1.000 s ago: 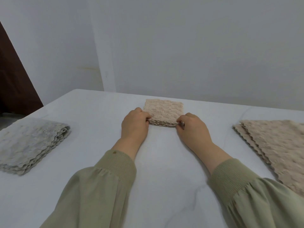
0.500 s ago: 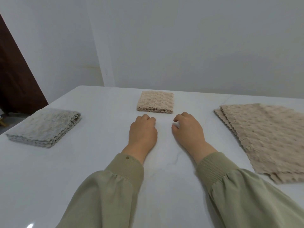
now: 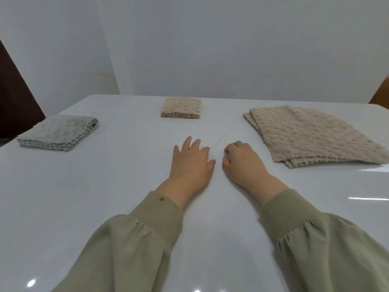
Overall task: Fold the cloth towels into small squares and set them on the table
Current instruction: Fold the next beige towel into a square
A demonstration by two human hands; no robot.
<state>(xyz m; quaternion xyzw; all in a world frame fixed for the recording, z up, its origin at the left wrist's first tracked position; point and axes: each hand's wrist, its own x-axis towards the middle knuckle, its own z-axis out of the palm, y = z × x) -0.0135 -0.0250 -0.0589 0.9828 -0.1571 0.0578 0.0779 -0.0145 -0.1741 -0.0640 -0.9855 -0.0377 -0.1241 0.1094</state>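
Note:
A beige towel folded into a small square lies at the far middle of the white table. A stack of unfolded beige towels lies flat on the right. A folded grey towel pile sits at the left edge. My left hand rests palm down on the table with fingers spread, holding nothing. My right hand rests beside it with fingers curled under, empty. Both hands are well short of the small square; the right hand is just left of the beige stack.
A pale wall stands behind the table's far edge. A dark brown door or panel is at the far left, and a brown object shows at the right edge. Green sleeves cover both forearms.
Both hands let go of the small folded beige towel and drew back toward me. The left hand's fingers spread flat. The view pulled back, showing more of the beige stack.

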